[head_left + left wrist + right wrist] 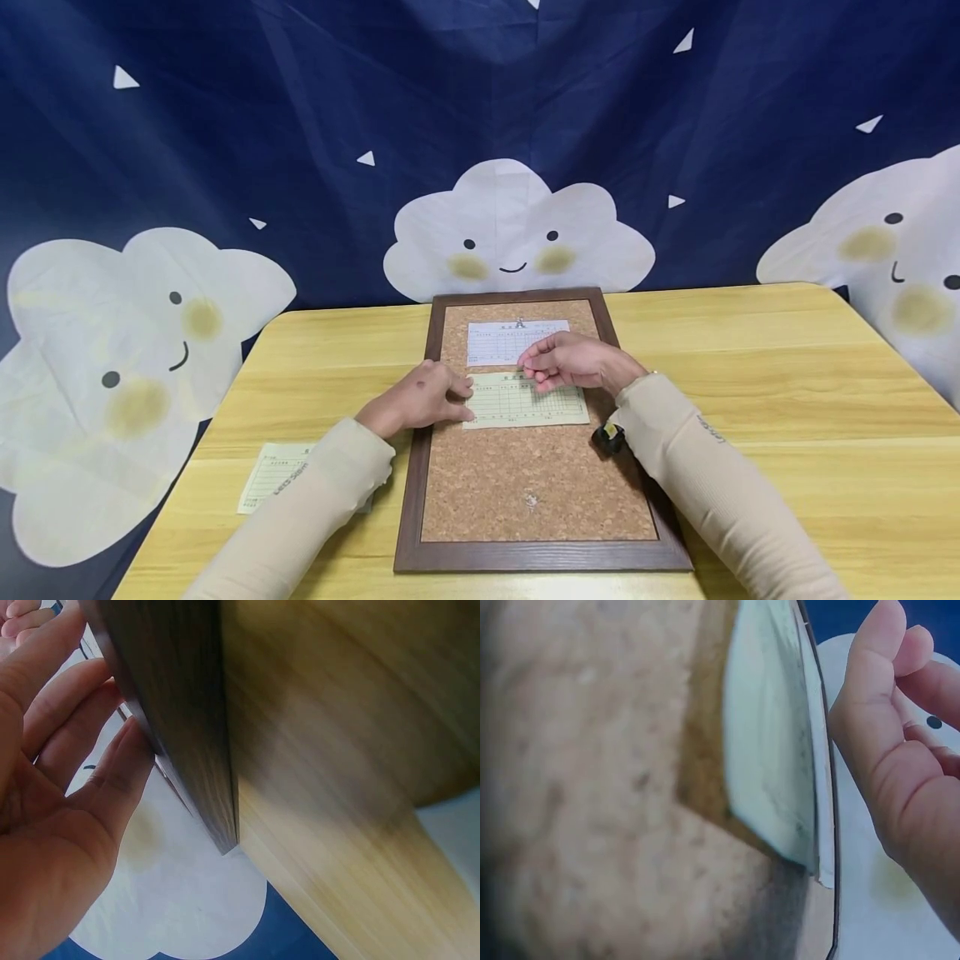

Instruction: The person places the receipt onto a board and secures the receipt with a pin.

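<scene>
Yellow slip (pixel 517 410), lying midway on corkboard (pixel 540 475): your left hand (pixel 422 396), fingers spread, is touching its left edge; your right hand (pixel 572 362), fingertips bunched, is hovering, contents unclear; lifting left fingers risks skewing.

From here, the person's cream-sleeved left arm (pixel 303 523) and cream-sleeved right arm (pixel 723 492) both angle inward; the bare left hand (pixel 420 397) extends its fingers, thumb apart, while the bare right hand (pixel 576 364) curls, thumb meeting forefinger.
</scene>
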Demonstrator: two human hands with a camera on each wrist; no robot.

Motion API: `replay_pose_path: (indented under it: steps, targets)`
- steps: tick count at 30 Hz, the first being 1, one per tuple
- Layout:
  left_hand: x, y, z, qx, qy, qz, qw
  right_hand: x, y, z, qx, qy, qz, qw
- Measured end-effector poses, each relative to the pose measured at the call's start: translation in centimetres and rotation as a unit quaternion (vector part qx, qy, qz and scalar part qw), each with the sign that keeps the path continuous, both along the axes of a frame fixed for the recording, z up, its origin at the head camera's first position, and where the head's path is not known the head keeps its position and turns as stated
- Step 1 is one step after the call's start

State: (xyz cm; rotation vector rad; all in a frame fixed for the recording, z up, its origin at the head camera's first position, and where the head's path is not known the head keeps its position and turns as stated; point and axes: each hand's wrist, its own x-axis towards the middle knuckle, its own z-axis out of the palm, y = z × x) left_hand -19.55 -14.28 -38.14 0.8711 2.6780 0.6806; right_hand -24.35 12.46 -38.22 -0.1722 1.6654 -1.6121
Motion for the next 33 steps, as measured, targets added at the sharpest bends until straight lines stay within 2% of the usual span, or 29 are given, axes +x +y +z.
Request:
replay_pose_path:
  steps: [18, 33]
  targets:
    - [0.09, 0.09, 0.19, 0.000, -0.008, 0.003, 1.0000, -0.11, -0.22, -0.49, 0.087, 0.019, -0.017, 0.9959]
    - [0.02, 0.11, -0.05, -0.008, -0.001, 0.014, 0.9999, -0.08, -0.59, -0.85, 0.126, 0.055, -0.033, 0.9899]
